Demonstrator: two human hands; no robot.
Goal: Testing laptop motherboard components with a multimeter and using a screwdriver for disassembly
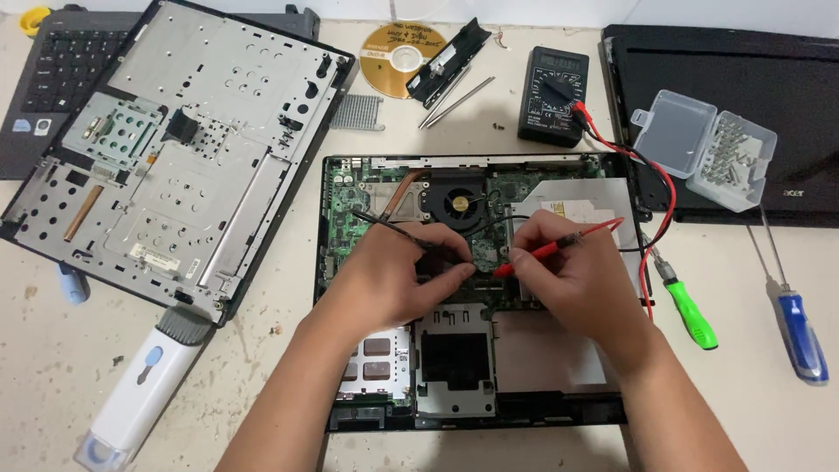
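An opened laptop base (350, 188) with a green circuit board, copper heat pipe and black fan (457, 203) lies in front of me. My left hand (393, 275) pinches a black test probe (384, 224) with its tip down on the board. My right hand (564, 280) grips a red test probe (559, 247), its tip touching the board close beside the black one. Red and black leads (666, 188) run from the probes up to a black multimeter (552, 96) behind the laptop.
A removed metal laptop cover (175, 149) lies at left, a second laptop (52, 79) under it. A disc (398, 57), tweezers, an open clear screw box (703, 149), a black lid (786, 87), green (690, 310) and blue (800, 332) screwdrivers, and a white brush tool (140, 393) surround.
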